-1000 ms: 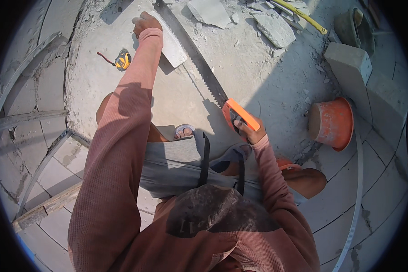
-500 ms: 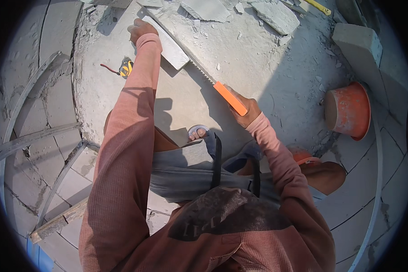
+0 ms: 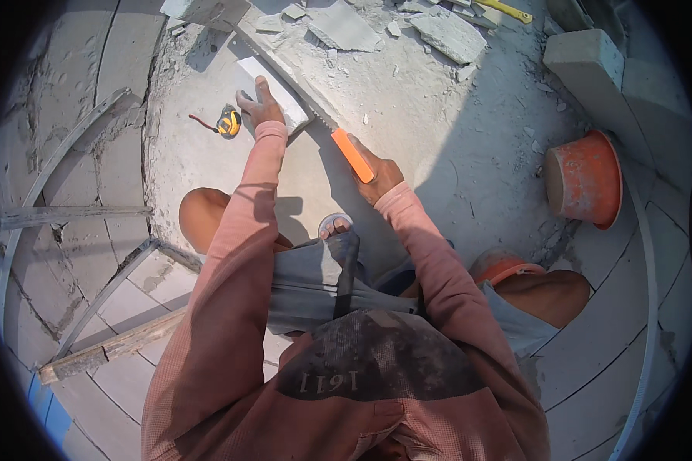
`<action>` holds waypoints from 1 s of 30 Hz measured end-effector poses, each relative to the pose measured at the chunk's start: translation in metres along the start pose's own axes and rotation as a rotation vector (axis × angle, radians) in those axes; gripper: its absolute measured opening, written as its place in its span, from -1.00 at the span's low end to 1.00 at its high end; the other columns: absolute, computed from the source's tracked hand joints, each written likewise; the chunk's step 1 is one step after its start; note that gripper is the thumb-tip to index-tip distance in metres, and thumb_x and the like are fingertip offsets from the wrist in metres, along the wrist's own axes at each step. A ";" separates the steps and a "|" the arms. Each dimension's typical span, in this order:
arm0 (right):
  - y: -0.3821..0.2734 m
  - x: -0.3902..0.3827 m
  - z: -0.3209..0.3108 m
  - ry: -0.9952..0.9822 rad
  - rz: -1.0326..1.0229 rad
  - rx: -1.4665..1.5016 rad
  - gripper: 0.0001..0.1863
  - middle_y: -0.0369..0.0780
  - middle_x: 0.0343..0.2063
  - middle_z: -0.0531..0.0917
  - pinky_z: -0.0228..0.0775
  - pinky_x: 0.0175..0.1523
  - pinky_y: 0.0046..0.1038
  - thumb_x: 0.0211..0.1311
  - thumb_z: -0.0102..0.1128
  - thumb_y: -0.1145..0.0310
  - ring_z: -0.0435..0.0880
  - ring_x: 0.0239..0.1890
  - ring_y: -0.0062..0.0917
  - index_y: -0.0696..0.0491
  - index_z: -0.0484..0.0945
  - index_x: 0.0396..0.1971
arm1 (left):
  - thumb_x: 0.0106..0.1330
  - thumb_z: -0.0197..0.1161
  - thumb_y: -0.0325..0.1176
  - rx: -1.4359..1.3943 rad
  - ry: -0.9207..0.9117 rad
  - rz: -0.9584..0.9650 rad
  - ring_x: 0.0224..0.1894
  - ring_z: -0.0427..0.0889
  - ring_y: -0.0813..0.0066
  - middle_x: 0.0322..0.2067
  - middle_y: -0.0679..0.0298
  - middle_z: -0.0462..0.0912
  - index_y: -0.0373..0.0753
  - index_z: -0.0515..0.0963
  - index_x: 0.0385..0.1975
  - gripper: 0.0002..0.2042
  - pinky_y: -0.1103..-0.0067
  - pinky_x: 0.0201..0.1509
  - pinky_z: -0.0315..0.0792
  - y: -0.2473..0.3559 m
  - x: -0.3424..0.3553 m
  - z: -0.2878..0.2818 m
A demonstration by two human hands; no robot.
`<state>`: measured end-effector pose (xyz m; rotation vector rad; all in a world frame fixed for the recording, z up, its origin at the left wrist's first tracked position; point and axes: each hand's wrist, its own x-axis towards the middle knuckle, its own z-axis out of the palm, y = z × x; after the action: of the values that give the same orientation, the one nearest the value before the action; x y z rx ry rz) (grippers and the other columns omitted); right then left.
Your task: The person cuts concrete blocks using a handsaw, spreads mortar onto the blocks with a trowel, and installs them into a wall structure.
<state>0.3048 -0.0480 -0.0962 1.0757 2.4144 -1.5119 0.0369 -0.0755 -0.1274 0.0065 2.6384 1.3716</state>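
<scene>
A hand saw with an orange handle [image 3: 353, 155] is in my right hand [image 3: 378, 175], fingers closed round it. Its long toothed blade slants away to the far left, along the right side of a pale block [image 3: 288, 107]. My left hand [image 3: 264, 109] is on the block's near part, thumb on top and fingers at its left edge; the fingertips are partly hidden. Left of that hand lies a yellow-and-black tape measure [image 3: 228, 122] with a red strap, not touched.
Broken slabs [image 3: 447, 38] and rubble lie at the far side, near a yellow-handled tool [image 3: 507, 9]. Larger blocks [image 3: 584, 61] and an orange bucket [image 3: 584, 180] stand at right. A wooden strip [image 3: 115, 347] and metal strips lie at left. Another orange container [image 3: 506, 266] is by my right knee.
My left hand has come back from the block's far left part to its nearer part. The saw and my right hand have shifted slightly left in the picture, as the view moved.
</scene>
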 end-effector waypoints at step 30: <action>-0.108 -0.080 -0.063 -0.099 0.016 0.005 -0.16 0.00 -0.31 0.72 0.55 -0.05 -0.08 0.01 0.30 0.33 0.69 -0.19 0.00 -0.03 0.22 0.39 | 0.06 0.30 0.01 0.273 0.129 0.206 -0.37 0.65 -0.02 -0.47 -0.12 0.70 -0.29 0.69 -0.52 -0.60 0.27 -0.14 0.50 0.103 0.043 -0.063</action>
<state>0.3162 -0.0653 0.0506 0.9931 2.3319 -1.5297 -0.0224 -0.0641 -0.0144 0.2376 2.9847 1.0855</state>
